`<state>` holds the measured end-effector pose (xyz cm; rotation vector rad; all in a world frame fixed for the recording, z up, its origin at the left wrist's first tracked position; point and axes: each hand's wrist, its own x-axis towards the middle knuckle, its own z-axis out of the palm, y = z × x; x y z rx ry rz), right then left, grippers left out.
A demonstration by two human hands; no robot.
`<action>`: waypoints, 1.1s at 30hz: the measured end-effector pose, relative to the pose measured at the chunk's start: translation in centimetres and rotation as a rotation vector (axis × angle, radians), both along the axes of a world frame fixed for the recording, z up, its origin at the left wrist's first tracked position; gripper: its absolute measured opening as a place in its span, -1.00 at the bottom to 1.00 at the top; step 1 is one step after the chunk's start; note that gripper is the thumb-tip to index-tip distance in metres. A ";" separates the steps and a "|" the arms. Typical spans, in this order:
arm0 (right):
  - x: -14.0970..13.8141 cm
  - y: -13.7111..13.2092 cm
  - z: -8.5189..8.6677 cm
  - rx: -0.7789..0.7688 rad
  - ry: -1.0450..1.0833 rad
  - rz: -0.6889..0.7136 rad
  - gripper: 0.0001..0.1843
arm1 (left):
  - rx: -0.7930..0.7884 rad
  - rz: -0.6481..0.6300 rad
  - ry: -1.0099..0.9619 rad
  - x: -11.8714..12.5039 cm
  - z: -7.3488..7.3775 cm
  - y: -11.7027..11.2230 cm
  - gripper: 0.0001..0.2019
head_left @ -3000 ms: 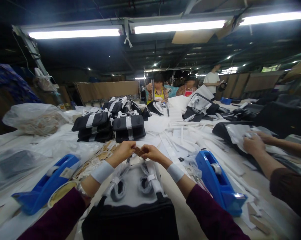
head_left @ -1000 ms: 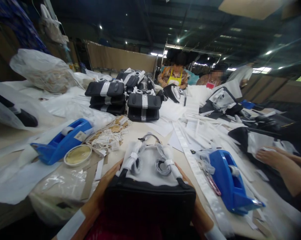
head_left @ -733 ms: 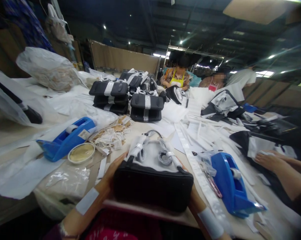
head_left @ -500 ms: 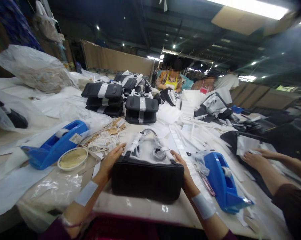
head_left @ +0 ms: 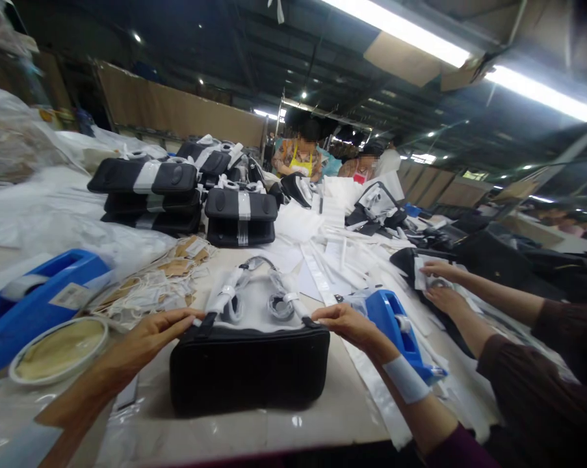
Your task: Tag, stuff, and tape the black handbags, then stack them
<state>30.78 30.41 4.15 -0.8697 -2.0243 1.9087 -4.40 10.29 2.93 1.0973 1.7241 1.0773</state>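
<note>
The left hand (head_left: 151, 331) and right hand (head_left: 350, 324) pinch the black bag (head_left: 249, 370) on the worktop (head_left: 327, 419), fingers (head_left: 180, 314) at its upper corners.

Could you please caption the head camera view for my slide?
Left hand and right hand at either side of a black bag on a cluttered table.

2 tube lights (head_left: 400, 29) glare — right edge blurred.

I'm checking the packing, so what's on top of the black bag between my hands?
White wrapping covers the upper side of the black bag, with plastic-covered handles over it. The surface beneath the wrapping and the bag's inside can't be seen.
</note>
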 end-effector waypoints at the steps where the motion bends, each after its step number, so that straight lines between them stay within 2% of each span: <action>1: 0.0 0.3 0.2 0.004 -0.011 0.032 -0.62 | -0.016 -0.042 0.021 -0.5 0.3 0.2 -0.54; 8: -0.2 1.8 2.0 0.093 -0.135 0.166 -0.55 | -0.048 -0.351 0.188 -3.2 3.0 1.7 -0.63; 11: -0.8 1.5 2.1 0.186 -0.171 0.179 -0.59 | -0.069 -0.493 0.194 -2.9 3.8 2.3 -0.68; 13: -1.1 1.1 1.8 0.209 -0.197 0.167 -0.59 | -0.081 -0.499 0.180 -2.2 4.3 2.5 -0.69; 15: -1.2 0.7 1.4 0.195 -0.216 0.102 -0.61 | -0.069 -0.436 0.163 -1.3 4.6 2.5 -0.71; 18: -1.0 0.3 1.3 0.107 -0.201 -0.003 -0.67 | -0.035 -0.262 0.127 0.3 4.8 2.3 -0.76; 22: -1.2 -0.1 2.2 -0.004 -0.215 0.008 -0.73 | -0.059 -0.111 0.031 1.9 4.6 1.8 -0.81; 25: -2.2 -0.5 2.7 -0.041 -0.248 -0.086 -0.81 | -0.047 -0.006 0.018 3.0 4.0 1.7 -0.82; 29: -3.3 -1.7 2.3 0.049 -0.248 -0.262 -0.94 | -0.019 0.173 0.051 4.5 2.5 1.6 -0.80; 33: -3.4 -3.6 1.7 0.188 -0.184 -0.388 -0.92 | 0.076 0.324 0.141 5.5 0.6 1.2 -0.79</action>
